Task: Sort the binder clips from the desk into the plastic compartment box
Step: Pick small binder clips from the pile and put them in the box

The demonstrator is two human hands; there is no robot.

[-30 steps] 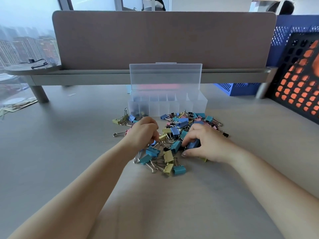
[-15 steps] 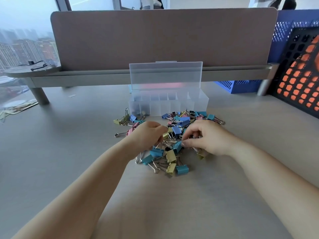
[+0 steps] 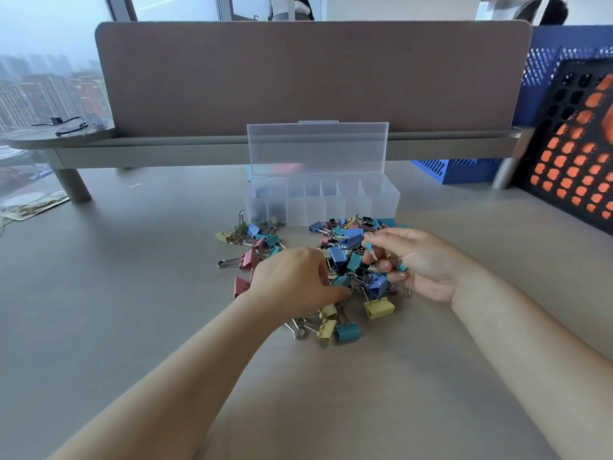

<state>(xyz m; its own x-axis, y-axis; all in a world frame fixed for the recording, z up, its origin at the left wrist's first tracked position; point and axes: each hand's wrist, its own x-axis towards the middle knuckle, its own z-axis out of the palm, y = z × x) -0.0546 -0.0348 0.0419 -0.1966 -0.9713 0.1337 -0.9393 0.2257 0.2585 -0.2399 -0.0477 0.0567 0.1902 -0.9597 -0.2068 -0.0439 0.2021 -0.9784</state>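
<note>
Toward the worktop's far edge, beyond the binder clips (image 3: 345,257), the compartment box (image 3: 365,207) lies crosswise. The right hand (image 3: 424,260), nearer it, pinches a small teal clip (image 3: 369,246); the left hand (image 3: 295,280) hides its grip.

Grey desk (image 3: 99,310) w/ partition (image 3: 298,78), window (image 3: 39,61) left.

Left hand (image 3: 298,280) and right hand (image 3: 428,263) are bare, as are the left forearm (image 3: 199,360) and right forearm (image 3: 514,327) as far as they show; the right hand's fingernails (image 3: 399,275) look short, rounded, glossy
</note>
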